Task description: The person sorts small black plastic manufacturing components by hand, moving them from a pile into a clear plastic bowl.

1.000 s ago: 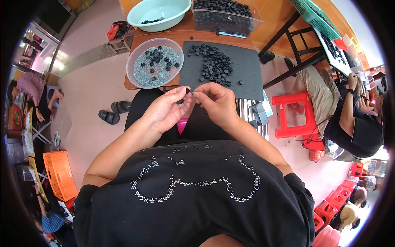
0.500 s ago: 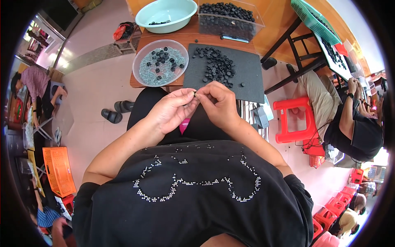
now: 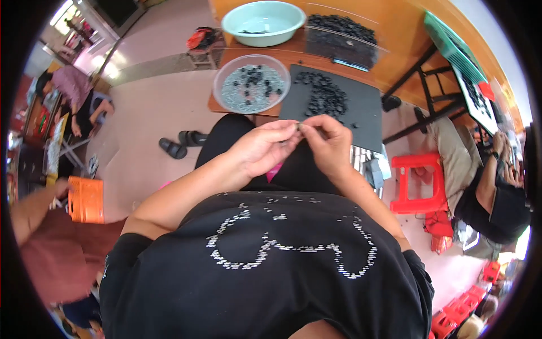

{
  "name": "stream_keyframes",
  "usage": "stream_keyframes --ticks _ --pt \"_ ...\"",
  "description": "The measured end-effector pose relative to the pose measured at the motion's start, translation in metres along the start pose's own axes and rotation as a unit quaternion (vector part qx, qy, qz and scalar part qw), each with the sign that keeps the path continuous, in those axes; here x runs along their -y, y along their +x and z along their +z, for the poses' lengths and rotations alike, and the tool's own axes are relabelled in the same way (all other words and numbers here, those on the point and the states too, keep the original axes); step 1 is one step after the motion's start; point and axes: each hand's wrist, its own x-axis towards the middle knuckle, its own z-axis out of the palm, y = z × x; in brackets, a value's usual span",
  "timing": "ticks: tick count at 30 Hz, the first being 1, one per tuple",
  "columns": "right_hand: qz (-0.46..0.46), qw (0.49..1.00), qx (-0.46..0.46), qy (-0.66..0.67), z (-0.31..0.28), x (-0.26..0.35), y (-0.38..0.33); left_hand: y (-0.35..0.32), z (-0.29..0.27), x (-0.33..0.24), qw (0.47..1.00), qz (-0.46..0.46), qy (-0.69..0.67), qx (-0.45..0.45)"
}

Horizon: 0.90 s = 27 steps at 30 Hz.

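Note:
My left hand [image 3: 264,150] and my right hand [image 3: 330,146] meet above my lap, thumbs and forefingers pinched together. A tiny piece sits between the fingertips, too small and covered to name. Beyond them a dark grey mat [image 3: 370,121] carries a pile of small black round caps [image 3: 327,99]. To its left stands a clear round bowl [image 3: 217,85] of thin pale blue-green pieces [image 3: 234,96], with several black caps scattered on top.
Behind sit a mint basin [image 3: 262,38] and a clear box of black pieces [image 3: 341,34] on the wooden table [image 3: 226,55]. A red stool [image 3: 418,206] and a seated person are at right. Dark slippers [image 3: 172,148] lie on the floor; another person reaches in at left.
The view has swung, so the table and hands appear farther right. A person in a reddish-brown top has come in at lower left by the orange basket. Both hands keep their pinch.

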Motion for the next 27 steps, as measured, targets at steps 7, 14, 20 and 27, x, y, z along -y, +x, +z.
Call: stream_keyframes --ticks 7,14,20,27 --pt "0.001 1.000 -0.013 -0.011 -0.002 0.015 -0.004 0.012 -0.006 0.013 1.000 0.016 0.009 -0.014" --pt "0.007 0.999 -0.033 0.014 0.002 0.009 -0.005 0.015 -0.007 0.013 0.999 0.014 0.018 -0.023" --pt "-0.058 0.998 -0.004 0.014 0.007 -0.007 0.000 0.020 -0.024 0.009 0.999 0.049 -0.024 0.001" --pt "-0.013 0.998 0.053 0.035 0.001 -0.012 0.003 0.016 -0.015 0.000 0.999 0.000 -0.020 -0.030"
